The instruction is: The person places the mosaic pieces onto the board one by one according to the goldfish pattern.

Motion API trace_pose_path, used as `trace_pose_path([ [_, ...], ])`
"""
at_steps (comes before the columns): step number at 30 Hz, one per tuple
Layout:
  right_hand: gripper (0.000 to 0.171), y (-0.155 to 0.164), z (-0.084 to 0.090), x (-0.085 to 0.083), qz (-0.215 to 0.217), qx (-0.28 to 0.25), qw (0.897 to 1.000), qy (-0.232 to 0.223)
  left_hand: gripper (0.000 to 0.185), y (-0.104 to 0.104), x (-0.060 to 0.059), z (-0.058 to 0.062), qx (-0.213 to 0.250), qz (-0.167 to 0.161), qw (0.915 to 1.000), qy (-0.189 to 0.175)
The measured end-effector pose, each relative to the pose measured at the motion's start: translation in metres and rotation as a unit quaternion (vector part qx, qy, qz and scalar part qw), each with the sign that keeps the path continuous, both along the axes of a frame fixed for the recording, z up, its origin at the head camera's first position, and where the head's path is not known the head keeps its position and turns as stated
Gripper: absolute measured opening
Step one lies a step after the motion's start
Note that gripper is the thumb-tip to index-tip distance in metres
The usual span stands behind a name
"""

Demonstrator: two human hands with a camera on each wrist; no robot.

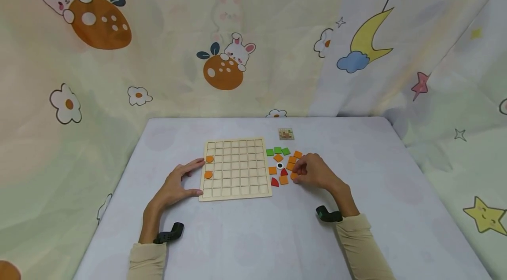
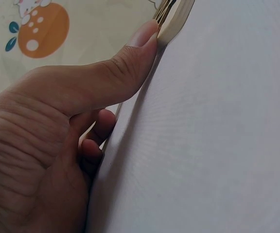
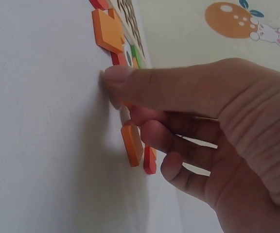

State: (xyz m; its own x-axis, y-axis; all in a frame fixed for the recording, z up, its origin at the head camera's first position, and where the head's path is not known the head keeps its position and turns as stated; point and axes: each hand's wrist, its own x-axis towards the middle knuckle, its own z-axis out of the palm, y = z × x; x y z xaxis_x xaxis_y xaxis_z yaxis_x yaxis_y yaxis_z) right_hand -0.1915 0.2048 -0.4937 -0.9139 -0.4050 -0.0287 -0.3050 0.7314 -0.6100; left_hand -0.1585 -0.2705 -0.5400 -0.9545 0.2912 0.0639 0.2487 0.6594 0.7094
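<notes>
A square wooden grid board (image 1: 237, 167) lies on the table, with two round orange pieces (image 1: 208, 175) in its left column. My left hand (image 1: 173, 186) is at the board's left edge, thumb and fingers spread apart and touching it; in the left wrist view the thumb (image 2: 125, 68) meets the board's corner. To the right of the board, my right hand (image 1: 315, 172) pinches an orange piece (image 1: 294, 175) between thumb and finger, low over the table. The right wrist view shows only a thin edge of that piece, the rest covered by the thumb.
Between board and right hand lie several loose pieces: green squares (image 1: 277, 150), orange squares (image 1: 283, 180), red pieces (image 1: 275, 182) and a white disc with a black centre (image 1: 280, 166). A small picture card (image 1: 286, 134) lies behind them. A printed curtain (image 1: 277, 51) hangs beyond the white table (image 1: 253, 236).
</notes>
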Motion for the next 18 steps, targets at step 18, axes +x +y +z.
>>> trace_pose_path([
  [18,0.018,-0.014,0.002,-0.003,0.044,-0.042,0.995,0.076,0.096,0.000,-0.001,0.001,-0.003,0.002,1.0000,-0.002],
])
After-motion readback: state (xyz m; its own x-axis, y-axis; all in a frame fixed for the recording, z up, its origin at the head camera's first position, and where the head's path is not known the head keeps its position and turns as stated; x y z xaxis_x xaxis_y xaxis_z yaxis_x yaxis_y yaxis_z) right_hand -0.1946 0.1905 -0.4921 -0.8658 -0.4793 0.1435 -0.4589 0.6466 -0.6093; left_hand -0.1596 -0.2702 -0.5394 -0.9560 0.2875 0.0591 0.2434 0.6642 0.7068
